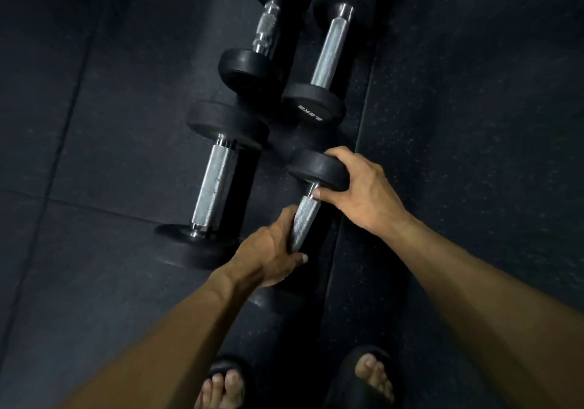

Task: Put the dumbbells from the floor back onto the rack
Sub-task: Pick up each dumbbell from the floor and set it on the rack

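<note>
Small black rubber-headed dumbbell with knurled steel handle (306, 215) low over dark rubber floor (474, 124), nearest of four. Left hand (271, 258) wrapped shut round handle; right hand (360, 192) cupped over far head. Rigid, dense, likely light; knurling grips well, take handle mid-length. Rack out of view.

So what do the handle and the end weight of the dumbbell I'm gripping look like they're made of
Handle: looks like bright metal, probably chromed steel, with a fine knurled crosshatch that glints. End weight: matte black, likely rubber-coated, since it shows a soft dull sheen and rounded edges.
</note>
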`<state>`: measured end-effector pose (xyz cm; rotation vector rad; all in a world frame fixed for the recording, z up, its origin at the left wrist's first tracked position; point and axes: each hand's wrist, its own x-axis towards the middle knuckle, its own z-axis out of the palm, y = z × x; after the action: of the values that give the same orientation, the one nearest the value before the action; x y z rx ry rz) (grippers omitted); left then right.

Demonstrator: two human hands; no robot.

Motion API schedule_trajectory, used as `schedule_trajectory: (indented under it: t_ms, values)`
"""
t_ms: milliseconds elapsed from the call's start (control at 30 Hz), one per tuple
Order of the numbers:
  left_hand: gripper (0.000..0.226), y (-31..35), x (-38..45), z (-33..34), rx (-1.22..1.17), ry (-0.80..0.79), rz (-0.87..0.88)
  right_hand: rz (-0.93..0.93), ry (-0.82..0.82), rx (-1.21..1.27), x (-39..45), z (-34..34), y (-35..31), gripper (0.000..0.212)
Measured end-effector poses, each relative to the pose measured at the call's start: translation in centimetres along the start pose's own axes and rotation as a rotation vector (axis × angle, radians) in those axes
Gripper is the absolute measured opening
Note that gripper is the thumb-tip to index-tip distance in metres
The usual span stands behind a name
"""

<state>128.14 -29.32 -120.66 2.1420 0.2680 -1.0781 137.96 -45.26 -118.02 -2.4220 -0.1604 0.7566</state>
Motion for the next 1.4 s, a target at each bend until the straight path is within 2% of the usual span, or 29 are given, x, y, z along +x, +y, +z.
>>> schedule_trajectory:
  t_ms: [133, 333, 600, 800, 1133, 1267, 1400]
  values:
    - [0.086, 0.0, -0.1, 0.0, -0.061, 0.000, 0.006, -0.019, 0.021, 0.029, -0.1, 0.2, 0.4, 0.051]
    - [0.080, 0.9, -1.5, -0.1, -0.022, 0.030, 0.020, -0.003, 0.040, 0.061, -1.4, -0.5, 0.4, 0.048]
    - [0.076, 6.3, -8.7, -2.2, -0.156, -0.032, 0.040, 0.015, 0.047, 0.081, -6.9, -7.0, -3.1, 0.049]
    - [0.076, 13.7, -15.6, -7.7, -0.053, -0.039, 0.118, 0.016, 0.163, 0.101, -12.9, -16.3, -8.9, 0.050]
    - [0.079, 32.2, -32.3, -19.9, 0.218, -0.011, 0.389, 0.018, 0.424, 0.158, -27.4, -37.2, -20.1, 0.047]
    - [0.077, 39.9, -38.0, -21.9, 0.295, 0.050, 0.521, -0.001, 0.566, 0.142, -34.0, -45.0, -22.8, 0.047]
    - [0.072, 47.2, -42.8, -20.8, 0.289, 0.038, 0.630, -0.012, 0.668, 0.076, -40.9, -52.0, -22.8, 0.053]
